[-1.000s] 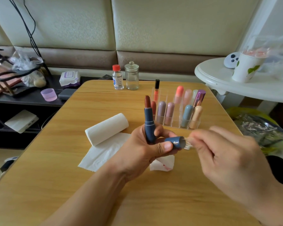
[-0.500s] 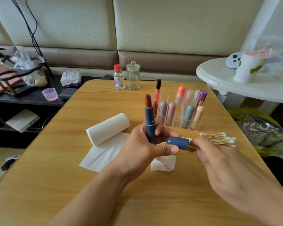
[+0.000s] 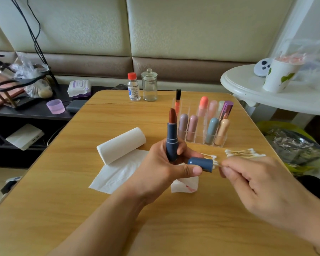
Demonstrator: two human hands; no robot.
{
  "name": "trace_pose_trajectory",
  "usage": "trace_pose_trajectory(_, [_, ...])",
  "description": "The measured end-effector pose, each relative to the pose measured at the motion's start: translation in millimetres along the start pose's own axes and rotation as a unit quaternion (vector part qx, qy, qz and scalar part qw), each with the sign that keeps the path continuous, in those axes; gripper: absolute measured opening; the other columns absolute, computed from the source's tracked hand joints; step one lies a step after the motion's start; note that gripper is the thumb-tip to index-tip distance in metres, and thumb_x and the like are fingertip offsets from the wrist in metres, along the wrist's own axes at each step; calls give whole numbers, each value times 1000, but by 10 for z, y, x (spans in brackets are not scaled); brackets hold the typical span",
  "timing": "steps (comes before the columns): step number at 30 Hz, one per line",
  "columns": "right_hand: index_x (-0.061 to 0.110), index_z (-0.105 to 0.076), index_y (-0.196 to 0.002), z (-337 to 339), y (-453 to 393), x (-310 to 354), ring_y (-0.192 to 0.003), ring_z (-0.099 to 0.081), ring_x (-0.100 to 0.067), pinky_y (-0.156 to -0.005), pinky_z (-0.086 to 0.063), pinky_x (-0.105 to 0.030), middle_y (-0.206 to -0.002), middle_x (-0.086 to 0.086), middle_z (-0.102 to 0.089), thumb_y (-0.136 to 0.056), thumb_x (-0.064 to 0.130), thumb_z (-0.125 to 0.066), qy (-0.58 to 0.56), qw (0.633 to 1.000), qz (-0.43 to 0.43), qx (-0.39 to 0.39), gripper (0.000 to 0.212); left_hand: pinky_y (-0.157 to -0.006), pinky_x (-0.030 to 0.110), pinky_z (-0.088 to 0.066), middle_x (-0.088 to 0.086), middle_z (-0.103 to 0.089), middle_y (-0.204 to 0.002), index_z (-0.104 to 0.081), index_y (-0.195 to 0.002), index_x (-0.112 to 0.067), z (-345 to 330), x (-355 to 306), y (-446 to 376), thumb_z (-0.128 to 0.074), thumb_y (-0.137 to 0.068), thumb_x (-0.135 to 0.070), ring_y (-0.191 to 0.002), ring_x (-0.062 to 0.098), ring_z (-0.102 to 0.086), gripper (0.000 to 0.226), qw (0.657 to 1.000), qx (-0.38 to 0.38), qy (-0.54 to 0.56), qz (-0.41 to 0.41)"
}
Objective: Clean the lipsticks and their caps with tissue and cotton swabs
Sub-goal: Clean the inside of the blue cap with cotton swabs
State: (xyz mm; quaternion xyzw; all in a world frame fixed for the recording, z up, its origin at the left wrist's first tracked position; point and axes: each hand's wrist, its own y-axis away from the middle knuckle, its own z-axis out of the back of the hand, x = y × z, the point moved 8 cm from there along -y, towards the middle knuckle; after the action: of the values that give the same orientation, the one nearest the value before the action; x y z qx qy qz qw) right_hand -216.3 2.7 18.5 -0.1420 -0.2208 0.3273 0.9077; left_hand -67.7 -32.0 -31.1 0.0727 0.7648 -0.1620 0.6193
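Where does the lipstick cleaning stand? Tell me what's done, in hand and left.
Done, apparently: a tissue piece on the table bears a red smear, so some wiping has happened. In hand: the left hand holds the open blue lipstick and its cap; the right hand pinches a cotton swab at the cap's mouth. Left: the capped lipsticks in the clear holder.

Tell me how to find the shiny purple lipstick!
Look at the wooden table, then the clear organizer standing toward its far right. The purple lipstick leans in the right end; it alone is metallic, while its neighbours are matte pastel tubes.
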Motion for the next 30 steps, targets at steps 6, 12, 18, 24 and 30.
trace_pose_trajectory(6, [23, -60, -73, 10, -9, -28, -48, -41, -4, -48, -24, -11, -51, 9, -43, -96, 32, -44, -44, 999, -3, 0, 30, -68, 25, -51, 0, -71, -82, -38, -79, -14, -8, -3, 2, -73, -68, 8, -78, 13, -66, 43, 1000, 8, -11, 0])
trace_pose_trajectory(12, [24, -60, -73, -15, -2, -10, -46, -39, -4, -48, -24, -11, -51, 8, -41, -96, 31, -45, -65, 998, 9, -2, 28, -67, 27, -52, 1, -71, -83, -39, -79, -14, 6, 18, 7, -73, -72, 13, -77, 14, -65, 45, 1000, 12, -24, 7])
trace_pose_trajectory(18, [26, -60, -73, -46, 9, 16, -46, -37, -1, -48, -23, -9, -52, 11, -40, -96, 32, -46, -72, 997, 12, 15, 27, -68, 26, -52, 6, -70, -87, -38, -80, -14, 12, 19, 3, -72, -72, 11, -78, 14, -65, 43, 1000, 10, -29, 1])
trace_pose_trajectory(24, [24, -66, -84, 97, -9, 41, -49, -48, -8, -48, -37, -22, -54, 9, -49, -97, 34, -49, -71, 992, -3, -101, 24, -71, 31, -52, 2, -69, -89, -38, -81, -11, -73, -25, 12, -70, -78, 15, -80, 15, -62, 41, 997, 34, -66, -11])
trace_pose_trajectory(30, [12, -72, -89, 91, -59, 241, -58, -48, 3, -55, -37, -14, -70, 10, -60, -96, 22, -56, -5, 989, 46, -142, 20, -79, 47, -56, 2, -69, -92, -44, -81, -12, -91, -78, 38, -74, -73, 10, -86, 19, -67, 39, 995, 41, -88, -31])
